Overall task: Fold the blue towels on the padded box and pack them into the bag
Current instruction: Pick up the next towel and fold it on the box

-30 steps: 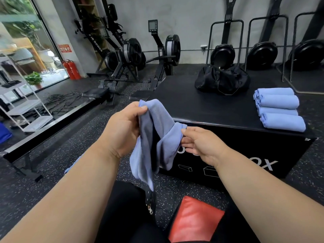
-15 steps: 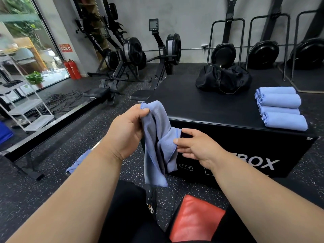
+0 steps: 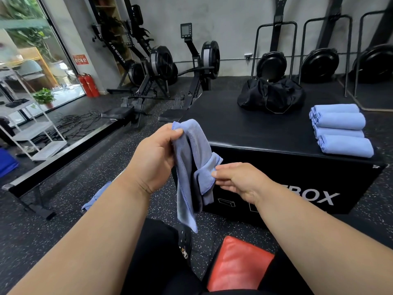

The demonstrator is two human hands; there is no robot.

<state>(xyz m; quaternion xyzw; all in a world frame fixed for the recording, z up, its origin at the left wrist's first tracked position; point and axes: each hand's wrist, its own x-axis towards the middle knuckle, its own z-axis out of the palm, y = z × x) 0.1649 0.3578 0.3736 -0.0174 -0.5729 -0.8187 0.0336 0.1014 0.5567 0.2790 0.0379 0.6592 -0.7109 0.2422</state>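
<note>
Both hands (image 3: pixel 155 158) (image 3: pixel 240 182) pinch towel (image 3: pixel 191 167) edges before the box (image 3: pixel 276 167).

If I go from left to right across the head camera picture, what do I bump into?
White shelf rack → red fire extinguishers → left hand → blue towel → right hand → black bag → folded blue towels.

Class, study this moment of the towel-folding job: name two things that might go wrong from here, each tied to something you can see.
1. The blue towel hangs bunched in mid-air, gripped by the left hand and pinched by the right hand; its tail may brush the speckled floor.
2. The folded towels sit close to the padded box edge, so laying this one out might nudge them off.
</note>
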